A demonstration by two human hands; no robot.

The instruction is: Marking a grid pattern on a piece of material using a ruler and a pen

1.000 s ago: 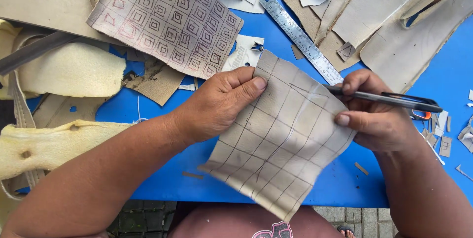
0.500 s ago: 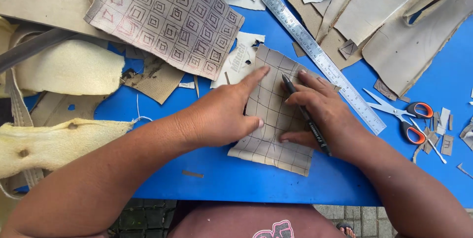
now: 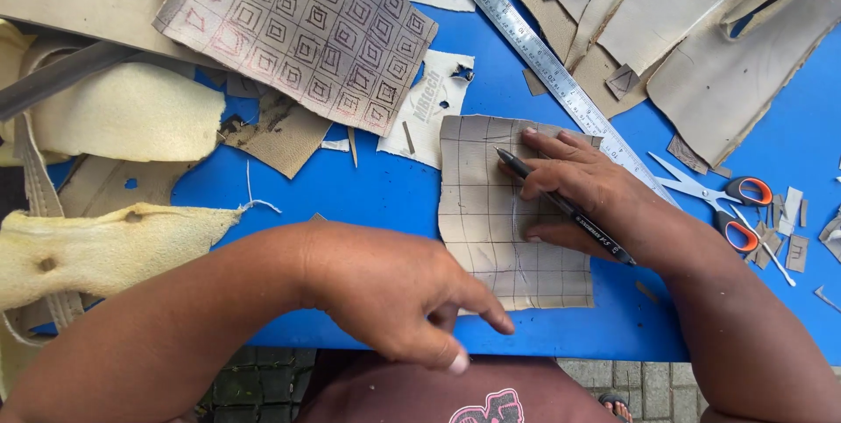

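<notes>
Far left: pale yellow suede scraps (image 3: 105, 243) lie on the blue table (image 3: 368, 186), partly over its edge. Above them, a large leather offcut (image 3: 302, 24) marked with red nested squares rests flat. Left hand (image 3: 394, 296) hovers at the table's near edge, fingers loosely curled and pointing down-right, holding nothing; its index tip sits just beside the lower left corner of the gridded leather piece (image 3: 499, 213). That piece lies flat at centre, ruled in a pencil grid, its top left corner overlapping a white scrap (image 3: 429, 108). Right hand (image 3: 583, 191) presses flat on the piece's right half, fingers spread, with a black pen (image 3: 561, 204) pinched between the fingers, tip pointing up-left onto the grid. A steel ruler (image 3: 561, 81) runs diagonally behind the hand. Right of it, orange-handled scissors (image 3: 718, 200) lie closed on the table, with small leather trimmings (image 3: 788, 230) beside them.
</notes>
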